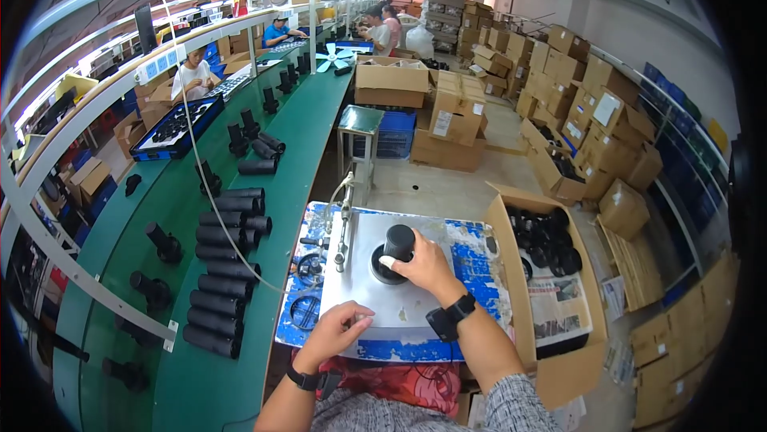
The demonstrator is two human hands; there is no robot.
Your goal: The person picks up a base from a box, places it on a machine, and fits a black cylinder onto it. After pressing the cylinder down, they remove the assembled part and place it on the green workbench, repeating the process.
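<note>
My right hand is closed around a black cylinder, thumb on its near side. The cylinder stands upright on a round black base, which rests on a shiny metal plate. My left hand hovers at the plate's near left edge. Its fingers are loosely bent, the thumb is apart from them, and nothing shows in the grip. A metal fixture with a hose stands left of the cylinder. Black ring-shaped parts lie on the worn blue-and-white tabletop.
To the left runs a green conveyor carrying several black tubes and upright black parts. An open carton of black parts stands on the right. A white cord hangs across the left. Co-workers sit farther along.
</note>
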